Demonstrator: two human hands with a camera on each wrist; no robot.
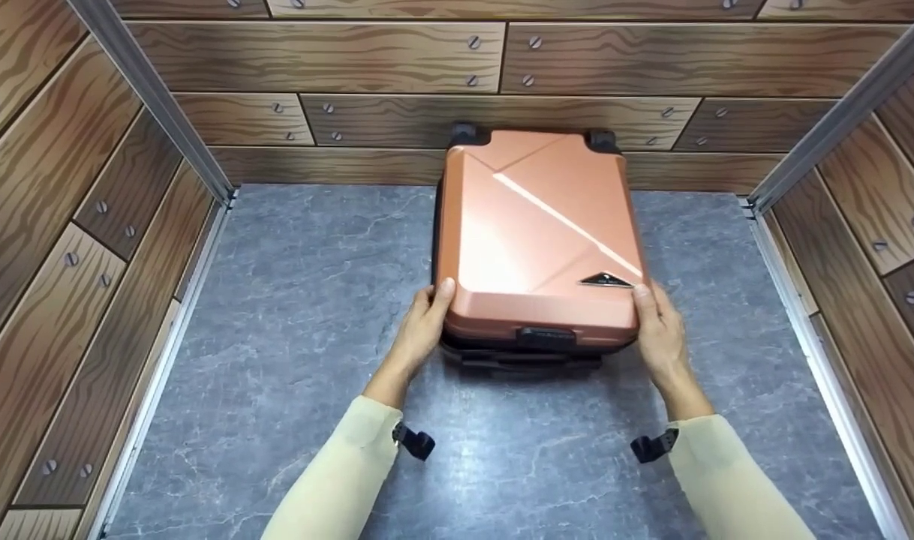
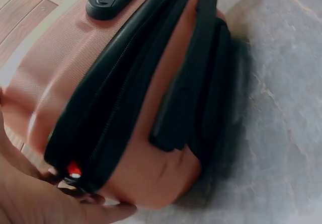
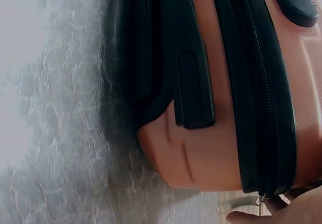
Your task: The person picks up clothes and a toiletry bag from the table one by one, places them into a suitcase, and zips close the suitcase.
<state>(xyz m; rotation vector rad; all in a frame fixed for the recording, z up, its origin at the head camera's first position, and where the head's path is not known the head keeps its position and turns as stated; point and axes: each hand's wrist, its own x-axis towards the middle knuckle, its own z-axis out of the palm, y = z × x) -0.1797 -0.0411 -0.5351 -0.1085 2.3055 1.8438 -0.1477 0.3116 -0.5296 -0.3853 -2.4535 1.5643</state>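
Observation:
A rose-gold hard-shell suitcase [image 1: 539,225] lies flat, its wheeled end towards the back wall. My left hand [image 1: 425,322] grips its near left corner, thumb on the top shell and fingers down the side. At the near right corner my right hand [image 1: 661,330] holds it the same way, the thumb close to a dark triangular badge [image 1: 607,280]. A black lock [image 1: 545,337] sits on the near end. Below it, black zipper bands [image 2: 121,88] run round the side and a black handle [image 2: 183,83] shows. In the right wrist view a zipper pull [image 3: 246,201] hangs beside my fingers.
Grey marbled flooring [image 1: 314,300] lies under the suitcase. Wood-patterned panels form the back wall [image 1: 337,60], the left wall [image 1: 44,300] and the right wall [image 1: 877,187]. Metal rails [image 1: 164,330] edge the floor at both sides. Each sleeve cuff carries a black camera mount [image 1: 416,441].

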